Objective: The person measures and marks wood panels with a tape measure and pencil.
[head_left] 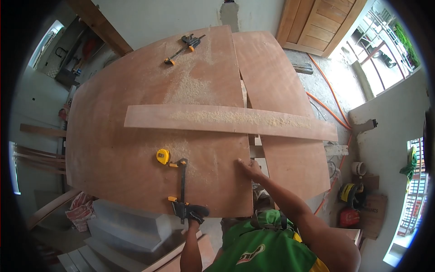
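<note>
A black bar clamp (pixel 183 183) with orange pads lies across the near edge of a large plywood sheet (pixel 113 149). My left hand (pixel 198 212), in a dark glove, closes on the clamp's handle end at that edge; its fingers are partly hidden. My bare right hand (pixel 249 170) grips the sheet's right edge, thumb on top and fingers out of sight below. To the left of the clamp sits a yellow tape measure (pixel 163 156). A long plywood strip (pixel 149 117) with sawdust on it lies across this sheet and a second, narrower sheet (pixel 290 167).
Another bar clamp (pixel 185 49) rests at the far side among sawdust. A gap separates the two sheets. Orange hose (pixel 328 86) runs along the floor at right, near a cardboard box (pixel 376 215). Grey-white boards (pixel 127 226) stand at the lower left. A wooden door (pixel 319 22) is behind.
</note>
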{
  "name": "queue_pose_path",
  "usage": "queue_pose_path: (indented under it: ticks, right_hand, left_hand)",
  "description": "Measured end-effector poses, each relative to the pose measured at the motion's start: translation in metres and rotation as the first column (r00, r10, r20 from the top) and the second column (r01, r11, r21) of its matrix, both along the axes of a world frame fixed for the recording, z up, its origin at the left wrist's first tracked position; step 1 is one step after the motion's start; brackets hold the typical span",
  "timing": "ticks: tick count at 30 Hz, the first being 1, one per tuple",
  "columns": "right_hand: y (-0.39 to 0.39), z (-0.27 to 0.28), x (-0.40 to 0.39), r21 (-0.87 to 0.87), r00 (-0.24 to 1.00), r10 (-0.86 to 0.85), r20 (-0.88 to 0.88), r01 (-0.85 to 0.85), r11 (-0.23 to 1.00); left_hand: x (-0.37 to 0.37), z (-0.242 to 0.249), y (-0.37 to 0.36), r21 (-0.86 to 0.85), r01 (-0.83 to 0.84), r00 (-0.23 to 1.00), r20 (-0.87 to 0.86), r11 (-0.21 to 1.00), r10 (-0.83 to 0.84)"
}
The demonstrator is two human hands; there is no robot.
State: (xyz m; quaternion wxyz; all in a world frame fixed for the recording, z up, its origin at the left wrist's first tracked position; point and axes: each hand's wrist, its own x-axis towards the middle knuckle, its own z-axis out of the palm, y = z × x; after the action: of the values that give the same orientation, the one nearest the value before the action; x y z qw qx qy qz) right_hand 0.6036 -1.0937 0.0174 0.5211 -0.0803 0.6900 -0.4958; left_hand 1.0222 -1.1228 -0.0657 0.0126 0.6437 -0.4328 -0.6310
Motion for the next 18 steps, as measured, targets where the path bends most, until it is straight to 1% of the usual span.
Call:
queue_pose_path:
  ticks: [3,5,6,7,8,9,11,12,13,14,15,16,17,18]
  right_hand:
    - [0.000,0.005,-0.007,-0.012,0.999,0.029,0.039,-0.029,1.000]
    - [0.000,0.011,-0.014,-0.076,0.958,0.078,0.274,-0.060,0.995]
    - [-0.001,0.014,-0.014,-0.075,0.957,0.092,0.274,-0.074,0.994]
    - [-0.002,0.015,-0.012,-0.093,0.958,0.077,0.277,-0.053,0.994]
    - [-0.005,0.016,-0.011,-0.110,0.957,0.064,0.282,-0.034,0.993]
    - [-0.008,0.016,-0.011,-0.105,0.955,0.087,0.283,-0.059,0.993]
    - [-0.005,0.009,-0.011,-0.006,0.966,0.058,0.251,-0.059,0.998]
    - [-0.004,0.004,-0.012,0.001,0.964,0.080,0.254,-0.083,0.997]
    - [-0.003,-0.008,-0.014,0.031,0.972,0.076,0.222,-0.085,0.996]
    - [-0.004,-0.010,-0.013,0.060,0.979,0.074,0.190,-0.087,0.994]
    - [-0.004,-0.012,-0.012,0.065,0.976,0.101,0.192,-0.115,0.991]
    - [-0.005,-0.006,-0.011,0.052,0.983,0.076,0.169,-0.086,0.995]
    - [-0.005,0.002,-0.009,0.038,0.988,0.049,0.146,-0.055,0.998]
    - [-0.005,0.009,-0.008,0.043,0.986,0.074,0.147,-0.081,0.996]
  left_hand:
    - [0.008,-0.003,0.006,-0.134,0.138,0.990,0.050,0.981,-0.133]
    - [0.011,-0.003,0.009,-0.236,0.253,0.966,0.115,0.938,-0.232]
    - [0.012,-0.004,0.011,-0.283,0.323,0.944,0.159,0.903,-0.287]
    - [0.013,-0.005,0.012,-0.325,0.395,0.916,0.206,0.859,-0.343]
    - [0.013,-0.008,0.013,-0.363,0.464,0.884,0.253,0.808,-0.394]
    - [0.021,-0.018,0.012,-0.410,0.556,0.831,0.297,0.723,-0.471]
    - [0.033,-0.040,0.016,-0.479,0.710,0.700,0.402,0.516,-0.590]
    - [0.036,-0.051,0.020,-0.502,0.768,0.626,0.459,0.397,-0.631]
    - [0.033,-0.061,0.025,-0.484,0.349,0.909,-0.033,0.803,-0.415]
    - [0.028,-0.057,0.027,-0.360,0.099,0.943,-0.263,0.927,-0.203]
    - [0.022,-0.052,0.030,-0.193,-0.157,0.890,-0.452,0.969,0.054]
    - [0.008,-0.026,0.026,-0.183,-0.114,0.963,-0.262,0.976,0.064]
    - [-0.001,-0.007,0.019,-0.172,-0.105,0.984,-0.161,0.979,0.077]
    - [-0.010,0.013,0.012,-0.154,-0.097,0.994,-0.060,0.983,0.089]
